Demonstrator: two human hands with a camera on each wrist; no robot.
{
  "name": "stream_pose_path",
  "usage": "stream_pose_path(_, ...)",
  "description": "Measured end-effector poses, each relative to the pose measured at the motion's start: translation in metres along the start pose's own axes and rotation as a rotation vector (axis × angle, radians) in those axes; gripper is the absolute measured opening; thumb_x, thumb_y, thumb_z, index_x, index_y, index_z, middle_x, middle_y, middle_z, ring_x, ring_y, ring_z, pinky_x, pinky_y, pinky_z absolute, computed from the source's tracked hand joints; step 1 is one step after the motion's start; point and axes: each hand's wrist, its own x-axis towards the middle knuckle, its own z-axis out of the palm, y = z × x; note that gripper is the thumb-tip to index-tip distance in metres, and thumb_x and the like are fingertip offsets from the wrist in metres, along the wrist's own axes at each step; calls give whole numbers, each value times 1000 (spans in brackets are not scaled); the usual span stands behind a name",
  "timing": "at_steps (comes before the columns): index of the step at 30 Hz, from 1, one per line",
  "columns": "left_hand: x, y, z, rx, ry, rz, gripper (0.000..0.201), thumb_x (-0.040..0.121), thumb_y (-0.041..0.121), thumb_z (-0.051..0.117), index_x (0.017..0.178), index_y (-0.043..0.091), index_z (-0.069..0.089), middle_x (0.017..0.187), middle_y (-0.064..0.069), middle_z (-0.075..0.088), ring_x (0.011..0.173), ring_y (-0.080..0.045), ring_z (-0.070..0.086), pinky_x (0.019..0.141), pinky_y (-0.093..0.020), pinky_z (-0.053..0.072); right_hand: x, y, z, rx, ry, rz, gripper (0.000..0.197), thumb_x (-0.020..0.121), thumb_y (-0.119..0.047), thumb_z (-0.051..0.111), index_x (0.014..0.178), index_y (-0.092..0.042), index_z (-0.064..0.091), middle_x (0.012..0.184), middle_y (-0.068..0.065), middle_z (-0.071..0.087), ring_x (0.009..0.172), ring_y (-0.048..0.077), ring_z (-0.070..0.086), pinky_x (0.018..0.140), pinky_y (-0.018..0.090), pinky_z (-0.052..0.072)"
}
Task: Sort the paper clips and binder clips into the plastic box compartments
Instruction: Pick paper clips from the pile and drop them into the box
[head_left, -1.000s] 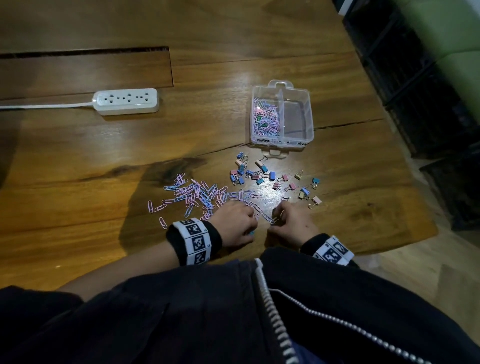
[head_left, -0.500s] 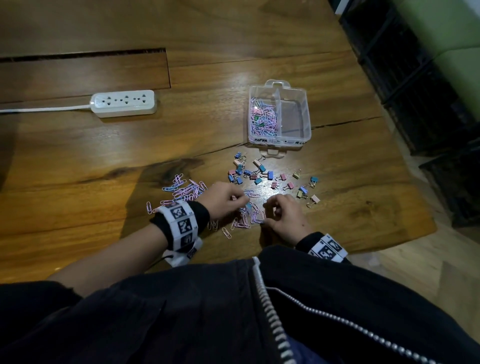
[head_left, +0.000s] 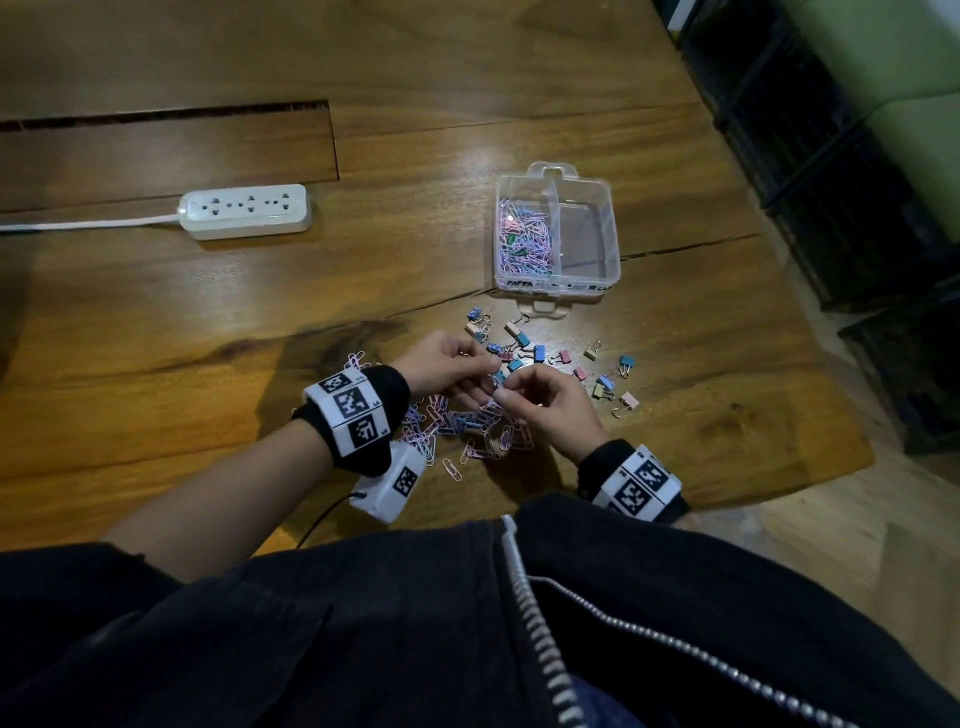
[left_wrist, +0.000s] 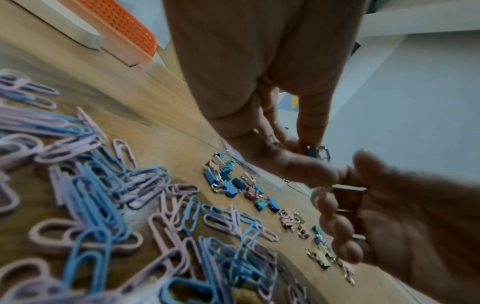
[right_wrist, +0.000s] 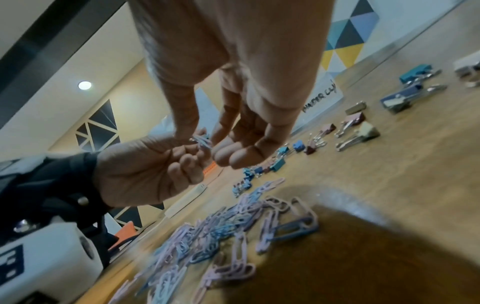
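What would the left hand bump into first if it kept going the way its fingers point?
Probably the right hand, almost touching the left hand above the paper clips; depth is unclear.

The head view is dim, with a bright glare patch on the table (head_left: 467, 171) left of the box (head_left: 558, 231) and dark shadow beside the left hand (head_left: 447, 371). Its edges bend outward. Both wrist views are brighter but soft: near paper clips (left_wrist: 85, 236) smear with blur. A round ceiling lamp (right_wrist: 84, 85) glows in the right wrist view, and a dark shadow fills its lower right corner.
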Motion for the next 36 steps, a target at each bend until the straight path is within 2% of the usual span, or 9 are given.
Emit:
stream_pose_path(2, -2, 1, 3, -5, -13, 7, 8, 89, 7, 54, 81, 6, 55, 51, -2, 65, 43, -6, 62, 44, -14, 52, 2, -2, 1, 7, 13, -10, 9, 78, -6, 65, 82, -5, 58, 71, 1, 56, 62, 6, 54, 60, 18, 48)
stream_pose_path(6, -4, -2, 1, -27, 35, 17, 9, 89, 6, 53, 80, 8, 55, 65, -8, 62, 44, -6, 62, 46, -15, 52, 3, -1, 0, -21, -8, -26, 10, 78, -4, 65, 77, -10, 57, 73, 1, 57, 67, 11, 54, 65, 21, 49)
stream_pose_path(11, -6, -5, -3, -26, 52, 11, 9, 89, 9, 53, 86, 7, 61, 67, -8, 62, 44, -6, 61, 45, -15, 52, 0, 2, 0, -16, -47, -74, 16, 80, -6, 63, 73, -17, 54, 76, -1, 56, 66, 1, 54, 63, 12, 48)
stream_pose_path(17, -3, -5, -9, -59, 85, -8, 12, 91, 8, 50, 86, 6, 61, 75, -11, 61, 45, -3, 60, 47, -14, 53, -1, 5, -7, -236, -208, 34, 25, 75, 1, 66, 71, -19, 51, 75, -6, 56, 70, 5, 54, 67, 20, 44)
stream_pose_path(22, 6, 6, -6, -74, 259, 58, 5, 88, 5, 55, 87, 10, 54, 76, -4, 57, 48, -4, 58, 48, -14, 51, -5, 8, -7, -572, -25, 42, 21, 75, -13, 68, 89, -16, 53, 94, -2, 50, 82, 9, 46, 67, 17, 37)
stream_pose_path(25, 10, 8, -11, 177, 367, 80, 18, 88, 12, 57, 105, 8, 55, 88, 1, 57, 70, -9, 55, 57, -19, 50, -10, 11, -2, -732, -36, 116, 41, 75, -25, 69, 111, -21, 49, 115, 1, 43, 110, 16, 40, 91, 29, 39)
stream_pose_path(29, 1, -5, -43, 782, 453, 48, 30, 85, 11, 59, 116, 13, 56, 117, -5, 50, 103, -18, 52, 90, -28, 45, -9, 7, 7, -814, -78, 145, 66, 76, -26, 68, 133, -21, 35, 133, 6, 32, 124, 21, 30, 104, 35, 31)
stream_pose_path(32, -17, -21, -66, 1086, 464, -130, 46, 84, 5, 56, 128, 18, 47, 132, -14, 42, 122, -32, 41, 101, -42, 42, 1, 2, 14, -807, -88, 72, 62, 79, -17, 64, 134, -18, 36, 133, 7, 33, 124, 21, 30, 105, 32, 29)
stream_pose_path(36, -40, -41, -76, 1082, 446, -268, 71, 78, -2, 61, 138, 25, 34, 136, -16, 32, 125, -34, 34, 98, -42, 43, 8, 3, 21, -786, -168, -39, 41, 83, -6, 57, 122, -15, 50, 124, 4, 41, 117, 18, 36, 105, 31, 33)
